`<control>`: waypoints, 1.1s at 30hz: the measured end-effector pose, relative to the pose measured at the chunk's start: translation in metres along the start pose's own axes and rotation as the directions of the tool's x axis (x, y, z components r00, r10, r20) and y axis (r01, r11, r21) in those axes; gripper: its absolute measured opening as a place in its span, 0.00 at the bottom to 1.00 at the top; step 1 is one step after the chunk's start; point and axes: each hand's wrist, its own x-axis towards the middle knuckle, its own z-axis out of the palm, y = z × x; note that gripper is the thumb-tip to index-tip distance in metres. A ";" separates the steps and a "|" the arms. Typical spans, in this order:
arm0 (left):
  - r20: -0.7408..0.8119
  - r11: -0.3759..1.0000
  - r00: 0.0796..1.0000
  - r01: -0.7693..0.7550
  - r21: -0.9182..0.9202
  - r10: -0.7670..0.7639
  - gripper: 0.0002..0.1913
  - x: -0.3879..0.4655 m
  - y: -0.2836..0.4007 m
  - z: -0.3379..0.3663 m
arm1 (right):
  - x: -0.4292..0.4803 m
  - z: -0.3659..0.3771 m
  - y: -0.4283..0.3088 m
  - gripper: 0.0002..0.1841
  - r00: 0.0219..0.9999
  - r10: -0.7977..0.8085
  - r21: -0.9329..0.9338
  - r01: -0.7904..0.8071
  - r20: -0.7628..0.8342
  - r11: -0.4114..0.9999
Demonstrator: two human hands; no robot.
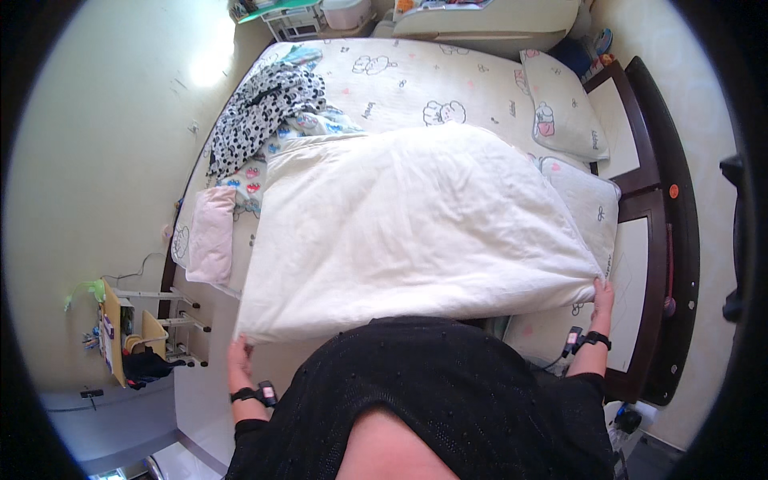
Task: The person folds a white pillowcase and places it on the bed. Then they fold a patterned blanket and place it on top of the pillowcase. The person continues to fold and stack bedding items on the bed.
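A large white quilt (390,228) is stretched over the near half of the bed, in front of my body. My left hand (241,354) grips its near left corner. At the near right corner, beside a pillow, my right hand (603,295) pinches the quilt's edge. Under and around the quilt lies a cream bedsheet (408,78) printed with cartoon figures. Two matching pillows, one at the back right (564,108) and one partly under the quilt (588,198), lie along the headboard. A folded pink cloth item (211,234) rests left of the quilt.
A black-and-white spotted cloth (264,111) lies crumpled at the bed's far left. The dark wooden headboard (645,198) borders the right side. At the left stand a small desk (114,336) and its metal legs. A cream padded piece of furniture (486,24) stands beyond the bed.
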 end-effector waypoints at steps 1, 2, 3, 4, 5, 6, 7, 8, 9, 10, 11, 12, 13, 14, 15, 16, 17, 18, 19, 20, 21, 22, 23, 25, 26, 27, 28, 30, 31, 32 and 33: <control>0.053 0.999 0.999 0.008 0.031 -0.009 0.18 -0.003 -0.026 0.005 | -0.001 0.003 0.020 0.21 0.999 0.045 -0.102 -0.046 -0.010 0.994; 0.042 0.996 0.997 0.056 0.073 -0.059 0.17 -0.007 -0.048 0.011 | -0.001 0.006 0.038 0.20 0.997 0.071 -0.156 -0.074 -0.021 0.985; 0.088 0.993 0.994 0.057 0.104 -0.067 0.16 -0.006 -0.060 0.019 | 0.000 0.011 0.051 0.18 0.998 0.056 -0.243 -0.061 -0.027 0.968; 0.104 0.987 0.991 0.070 0.144 -0.085 0.16 -0.006 -0.068 0.025 | 0.002 0.013 0.061 0.15 0.999 0.024 -0.286 -0.031 -0.027 0.958; 0.134 0.977 0.985 0.085 0.194 -0.112 0.15 -0.008 -0.073 0.029 | 0.005 0.014 0.068 0.12 0.998 0.056 -0.333 -0.061 -0.026 0.941; 0.123 0.981 0.989 0.057 0.186 -0.080 0.14 -0.009 -0.074 0.033 | 0.005 0.016 0.074 0.13 0.998 0.042 -0.289 -0.054 -0.047 0.956; 0.083 0.988 0.995 0.037 0.150 -0.050 0.14 -0.011 -0.072 0.036 | 0.007 0.014 0.078 0.14 0.999 -0.041 -0.386 0.027 -0.028 0.922; 0.068 0.993 0.997 0.020 0.119 -0.028 0.14 -0.012 -0.066 0.038 | 0.006 0.014 0.080 0.15 0.999 -0.045 -0.477 0.043 0.006 0.878; 0.061 0.996 0.998 -0.028 0.090 0.022 0.14 -0.016 -0.062 0.040 | 0.007 0.011 0.081 0.16 0.998 -0.068 -0.568 0.062 0.010 0.821; 0.096 0.993 0.995 0.002 0.122 -0.014 0.15 -0.016 -0.052 0.041 | 0.006 0.009 0.080 0.18 0.997 -0.003 -0.540 0.043 0.075 0.841; 0.093 0.996 0.996 -0.017 0.082 0.009 0.16 -0.018 -0.046 0.044 | 0.008 0.010 0.076 0.19 0.994 0.031 -0.516 0.029 0.107 0.856; 0.073 0.996 0.997 -0.040 0.074 0.035 0.16 -0.015 -0.035 0.049 | 0.010 0.011 0.070 0.20 0.983 0.092 -0.488 -0.003 0.159 0.873; 0.072 0.995 0.995 -0.074 0.074 0.069 0.16 -0.010 -0.023 0.059 | 0.016 0.017 0.058 0.22 0.980 0.077 -0.605 0.051 0.183 0.795; 0.086 0.993 0.993 -0.091 0.069 0.085 0.18 0.000 -0.006 0.068 | 0.027 0.023 0.040 0.23 0.969 0.120 -0.728 0.079 0.218 0.681; 0.122 0.980 0.983 -0.152 0.126 0.137 0.19 0.013 0.015 0.079 | 0.038 0.034 0.019 0.25 0.981 0.053 -0.682 0.092 0.189 0.726; 0.145 0.971 0.973 -0.198 0.131 0.178 0.22 0.031 0.041 0.093 | 0.056 0.046 -0.012 0.26 0.964 -0.035 -0.637 0.202 0.264 0.744; 0.097 0.966 0.964 -0.253 0.057 0.247 0.21 0.054 0.073 0.114 | 0.078 0.061 -0.050 0.27 0.940 -0.105 -0.630 0.297 0.324 0.718; 0.175 0.928 0.932 -0.343 0.147 0.317 0.23 0.078 0.114 0.127 | 0.099 0.080 -0.094 0.26 0.955 -0.057 -0.567 0.220 0.291 0.794; 0.077 0.864 0.890 -0.455 0.217 0.450 0.25 0.101 0.156 0.144 | 0.115 0.095 -0.138 0.26 0.931 -0.321 -0.585 0.361 0.176 0.726; 0.151 0.647 0.779 -0.597 0.474 0.609 0.27 0.122 0.222 0.145 | 0.145 0.102 -0.199 0.26 0.925 -0.238 -0.421 0.351 0.297 0.836; 0.074 0.496 0.657 -0.633 0.594 0.750 0.27 0.134 0.273 0.148 | 0.164 0.105 -0.254 0.25 0.891 -0.418 -0.536 0.443 0.175 0.719; 0.023 0.340 0.503 -0.616 0.710 0.864 0.28 0.139 0.332 0.140 | 0.181 0.092 -0.310 0.18 0.887 -0.417 -0.321 0.460 0.196 0.828; 0.025 0.363 0.433 -0.783 0.505 0.901 0.26 0.132 0.384 0.119 | 0.187 0.079 -0.353 0.15 0.870 -0.492 -0.029 0.492 -0.019 0.870; -0.153 0.417 0.400 -0.903 0.103 0.904 0.20 0.097 0.476 0.073 | 0.190 0.030 -0.431 0.17 0.785 -0.619 0.203 0.611 -0.028 0.765; -0.265 0.330 0.280 -0.930 0.165 0.923 0.20 0.074 0.505 0.051 | 0.182 0.007 -0.447 0.19 0.777 -0.621 0.375 0.608 -0.102 0.699; -0.181 0.219 0.141 -0.809 0.546 0.973 0.21 0.046 0.529 0.027 | 0.173 -0.016 -0.460 0.21 0.772 -0.604 0.511 0.607 -0.196 0.609; -0.330 0.328 0.255 -0.926 0.187 0.909 0.22 0.026 0.538 0.017 | 0.160 -0.039 -0.462 0.21 0.771 -0.605 0.573 0.593 -0.199 0.566; -0.308 0.220 0.216 -0.975 -0.021 0.927 0.24 -0.007 0.534 -0.001 | 0.138 -0.064 -0.457 0.21 0.609 -0.773 0.499 0.733 -0.179 0.462; -0.316 0.262 0.254 -0.965 -0.016 0.914 0.25 -0.014 0.522 -0.005 | 0.129 -0.067 -0.450 0.21 0.604 -0.763 0.453 0.760 -0.228 0.466; -0.308 0.276 0.262 -0.961 0.003 0.915 0.25 -0.020 0.509 -0.009 | 0.120 -0.071 -0.443 0.21 0.589 -0.796 0.495 0.737 -0.137 0.461; -0.299 0.291 0.271 -0.956 0.024 0.915 0.25 -0.021 0.493 -0.014 | 0.104 -0.075 -0.418 0.21 0.672 -0.731 0.586 0.641 -0.116 0.496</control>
